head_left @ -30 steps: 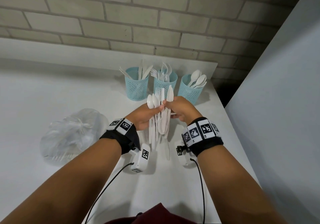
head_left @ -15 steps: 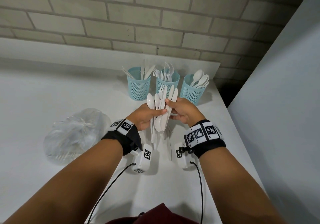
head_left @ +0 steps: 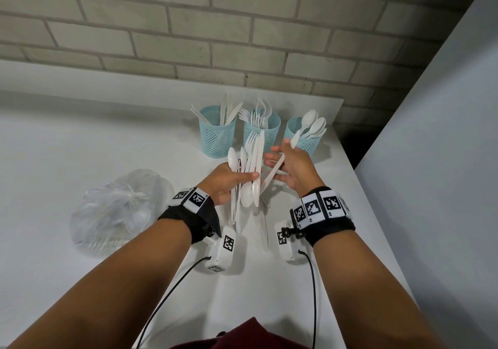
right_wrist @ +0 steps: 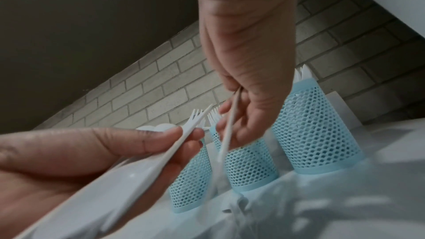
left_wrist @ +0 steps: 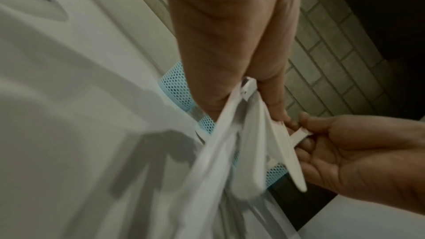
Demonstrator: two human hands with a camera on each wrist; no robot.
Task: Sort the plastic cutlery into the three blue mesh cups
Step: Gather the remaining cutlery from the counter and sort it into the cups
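Three blue mesh cups stand in a row at the back of the table: the left cup [head_left: 217, 138] holds knives, the middle cup [head_left: 265, 130] forks, the right cup [head_left: 303, 141] spoons. My left hand [head_left: 234, 178] grips an upright bundle of white plastic cutlery [head_left: 252, 165] in front of the cups, with spoons, a fork and a knife in it. Just right of it, my right hand [head_left: 291, 165] pinches a single white piece [head_left: 277, 166], tilted toward the right cup. Blur hides which kind it is. The right wrist view shows that single piece [right_wrist: 230, 124] edge-on in my right hand's fingers [right_wrist: 241, 134].
A knotted clear plastic bag [head_left: 121, 208] with more cutlery lies on the white table [head_left: 80, 138] at the left. One loose piece [head_left: 265, 230] lies on the table below my hands. A brick wall runs behind the cups. A grey panel [head_left: 431, 160] borders the table's right edge.
My right hand has come off the bundle and moved right, drawing one piece out with it. The left hand still holds the bundle in much the same place.
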